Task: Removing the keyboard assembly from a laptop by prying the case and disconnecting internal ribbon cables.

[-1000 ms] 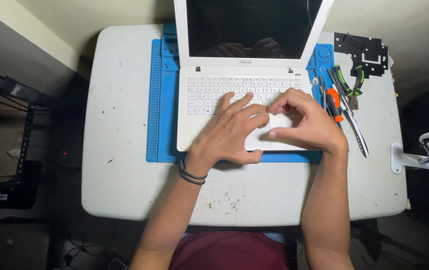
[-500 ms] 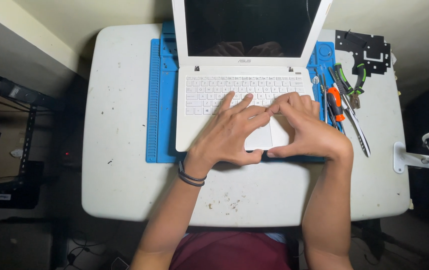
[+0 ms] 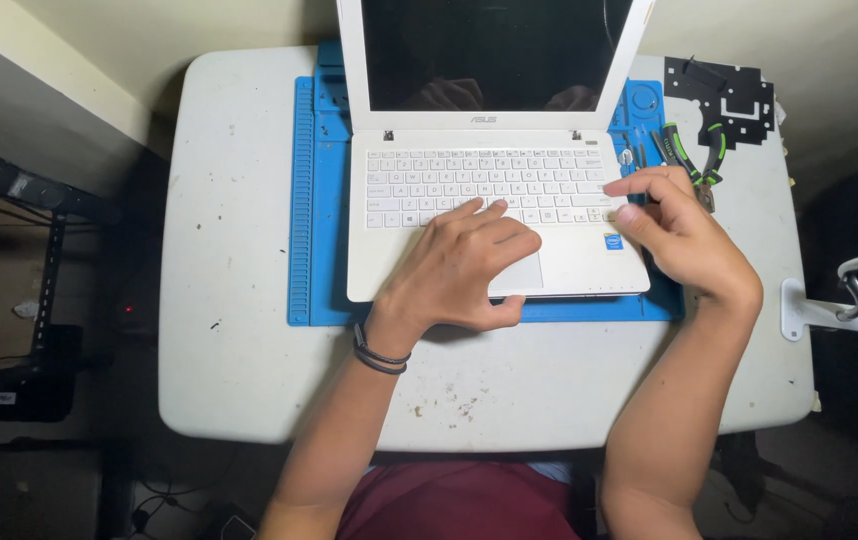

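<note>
White and scuffed, the table (image 3: pixel 249 330) carries a blue work mat (image 3: pixel 314 250), and on that mat sits an open white laptop (image 3: pixel 569 265) with its dark screen upright at the far edge. Flat on the palm rest and touchpad lies the left hand (image 3: pixel 459 270), fingers spread and gripping nothing, while the right hand (image 3: pixel 684 240) hovers at the laptop's right edge with thumb and fingertips drawn close together, whether on anything I cannot tell. Green-handled pliers (image 3: pixel 694 150) lie just beyond it.
</note>
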